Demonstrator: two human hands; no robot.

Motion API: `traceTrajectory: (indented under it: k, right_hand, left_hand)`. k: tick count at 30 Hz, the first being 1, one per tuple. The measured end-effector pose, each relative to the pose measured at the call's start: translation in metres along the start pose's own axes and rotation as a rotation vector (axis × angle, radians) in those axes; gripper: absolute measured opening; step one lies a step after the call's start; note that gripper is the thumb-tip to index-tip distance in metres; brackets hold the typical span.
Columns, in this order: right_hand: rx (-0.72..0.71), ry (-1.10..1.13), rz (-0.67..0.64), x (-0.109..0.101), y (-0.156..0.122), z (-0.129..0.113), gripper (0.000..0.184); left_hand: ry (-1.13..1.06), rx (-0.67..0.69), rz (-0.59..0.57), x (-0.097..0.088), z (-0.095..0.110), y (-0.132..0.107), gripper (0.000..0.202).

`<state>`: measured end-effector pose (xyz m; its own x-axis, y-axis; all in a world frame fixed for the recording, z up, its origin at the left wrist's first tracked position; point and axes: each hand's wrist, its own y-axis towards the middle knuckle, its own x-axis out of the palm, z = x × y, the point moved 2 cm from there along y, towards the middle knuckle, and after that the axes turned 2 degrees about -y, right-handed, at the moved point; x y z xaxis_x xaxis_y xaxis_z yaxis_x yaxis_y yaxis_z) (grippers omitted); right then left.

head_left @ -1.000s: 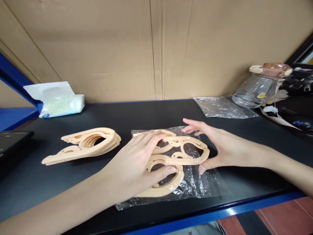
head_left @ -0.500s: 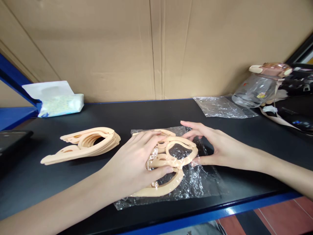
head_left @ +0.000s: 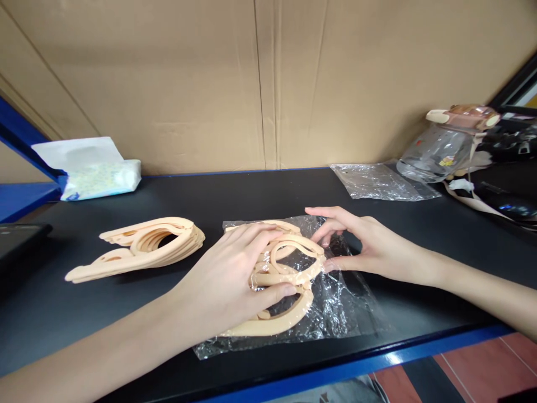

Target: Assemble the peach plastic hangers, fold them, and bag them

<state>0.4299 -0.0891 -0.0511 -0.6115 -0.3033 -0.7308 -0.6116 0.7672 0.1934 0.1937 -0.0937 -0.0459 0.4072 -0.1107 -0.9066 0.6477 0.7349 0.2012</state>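
Observation:
Beige folding hangers (head_left: 289, 319) lie folded in a clear plastic bag (head_left: 348, 313), with shiny film over parts of them. My left hand (head_left: 235, 274) rests flat across these hangers and the bag, its fingers stretched out and the thumb apart. From the right, my right hand (head_left: 356, 240) has its thumb and bent fingers around the curved end of the upper hanger (head_left: 312, 271), its index finger raised. How much of that hanger is inside the film, I cannot tell. Left of my hands sits a stack of similar folded hangers (head_left: 146, 252).
On the black tabletop (head_left: 235, 196) are a tissue pack (head_left: 100, 176) at the back left and another clear bag (head_left: 381, 182) at the back right. Beside that bag stands a transparent bottle (head_left: 436, 151) with a strap. A dark device (head_left: 20, 243) lies at the left edge. Cardboard (head_left: 188, 84) lines the back.
The upper hanger has slid left, further under my left hand, with my right fingertips following its end. My left hand stays on the bag. The view has shifted slightly.

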Motion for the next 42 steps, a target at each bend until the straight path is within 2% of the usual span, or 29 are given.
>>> traceTrajectory:
  k: [5,11,20,23,26,30,34,39,42]
  right_hand:
    - [-0.009,-0.064,0.079,0.004,0.002,0.000,0.071]
    - [0.058,0.024,0.108,-0.004,-0.001,-0.003,0.065]
    - [0.050,0.032,-0.018,-0.001,-0.006,-0.010,0.068]
    - [0.055,-0.120,0.079,-0.011,-0.004,0.000,0.060]
    - [0.024,-0.411,0.223,-0.027,0.000,0.018,0.048]
    - [-0.067,-0.563,0.079,-0.038,0.004,0.044,0.041]
    - [-0.113,-0.475,-0.003,-0.038,0.007,0.055,0.035]
    - [-0.117,-0.294,0.011,-0.039,0.011,0.055,0.017]
    - [-0.111,-0.196,0.034,-0.040,0.013,0.049,0.015]
  left_hand:
    - [0.005,0.023,0.003,0.001,0.000,0.001,0.056]
    - [-0.007,0.039,0.015,0.000,0.001,0.002,0.054]
    - [0.006,0.018,-0.009,0.000,-0.001,0.000,0.057]
    - [-0.001,0.058,-0.018,0.002,0.001,-0.002,0.060]
    - [-0.025,0.135,-0.051,0.004,0.007,-0.006,0.056]
    - [0.019,0.213,-0.159,0.005,0.016,-0.012,0.063]
    - [0.053,0.212,-0.240,0.005,0.014,-0.012,0.075]
    - [0.024,0.280,-0.255,0.005,0.007,-0.009,0.081]
    - [0.016,0.327,-0.248,0.004,0.007,-0.007,0.078]
